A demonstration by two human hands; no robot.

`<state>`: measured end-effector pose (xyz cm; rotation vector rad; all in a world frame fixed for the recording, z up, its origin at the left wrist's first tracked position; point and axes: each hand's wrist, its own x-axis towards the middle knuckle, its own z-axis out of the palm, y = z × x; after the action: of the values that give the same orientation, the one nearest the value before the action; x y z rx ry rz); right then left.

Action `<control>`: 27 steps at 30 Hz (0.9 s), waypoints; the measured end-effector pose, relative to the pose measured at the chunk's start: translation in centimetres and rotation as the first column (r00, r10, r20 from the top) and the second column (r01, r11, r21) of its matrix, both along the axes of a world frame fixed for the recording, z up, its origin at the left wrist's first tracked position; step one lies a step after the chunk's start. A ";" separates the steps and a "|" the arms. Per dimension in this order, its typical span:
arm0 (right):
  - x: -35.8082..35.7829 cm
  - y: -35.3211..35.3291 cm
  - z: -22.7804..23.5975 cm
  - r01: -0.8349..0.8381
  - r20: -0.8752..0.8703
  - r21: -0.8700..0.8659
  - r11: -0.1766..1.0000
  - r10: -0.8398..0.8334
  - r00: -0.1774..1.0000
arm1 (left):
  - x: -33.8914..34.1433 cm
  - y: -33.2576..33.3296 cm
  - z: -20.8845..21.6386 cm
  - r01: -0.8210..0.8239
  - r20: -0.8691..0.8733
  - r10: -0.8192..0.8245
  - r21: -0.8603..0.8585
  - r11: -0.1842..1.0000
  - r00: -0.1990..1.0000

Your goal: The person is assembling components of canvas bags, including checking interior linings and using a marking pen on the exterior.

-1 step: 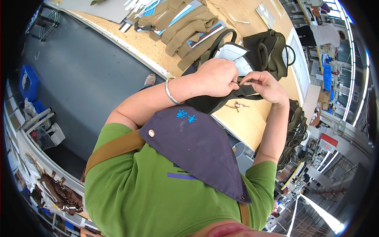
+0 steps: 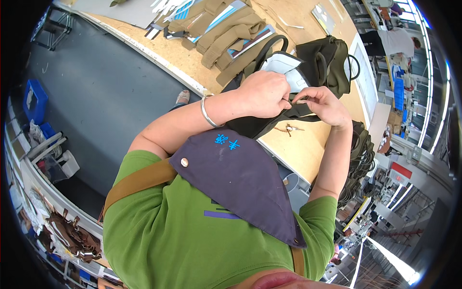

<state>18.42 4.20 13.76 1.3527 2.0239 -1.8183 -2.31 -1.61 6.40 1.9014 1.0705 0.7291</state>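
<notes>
A dark olive bag (image 2: 252,126) lies at the near edge of the wooden worktable, with a curved handle and a pale sheet on its far side. Over it, my left hand (image 2: 267,94) is closed, its thumb and finger pinching the bag's dark fabric edge. Opposite, my right hand (image 2: 328,107) has thumb and index finger pressed together on the same edge, fingertips close to the left ones. The exact bit being pinched is too small to make out. On the table below my right hand rests a small tool with a pale tip (image 2: 290,128).
Another olive bag (image 2: 332,58) stands just beyond. Khaki webbing straps (image 2: 231,43) are heaped at the far left of the worktable (image 2: 288,149). Dark strapped goods (image 2: 358,159) are piled at the right. A blue bin (image 2: 34,101) sits on the floor; a person (image 2: 397,43) bends over farther off.
</notes>
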 end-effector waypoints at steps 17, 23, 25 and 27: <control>0.5 -0.4 0.2 0.031 -0.047 0.001 1.000 -0.031 0.998 | 0.4 -0.3 0.1 -0.022 -0.036 0.022 -0.009 1.000 0.999; 0.2 -1.5 -0.3 0.030 0.081 0.162 0.986 -0.044 0.996 | 0.5 -0.5 0.0 -0.044 0.001 0.044 0.030 0.999 0.999; 0.5 -1.6 -0.6 0.056 0.093 0.167 0.984 -0.073 0.993 | 0.5 -0.5 0.1 -0.040 -0.003 0.040 0.031 0.999 0.999; 0.4 -1.7 -0.6 0.044 0.095 0.192 0.980 -0.063 0.993 | 0.6 -0.6 0.2 -0.040 -0.011 0.040 0.022 0.999 0.999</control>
<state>18.86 2.50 13.17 1.5293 2.1736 -1.5749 -1.75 -2.17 6.63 1.9092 1.1151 0.7561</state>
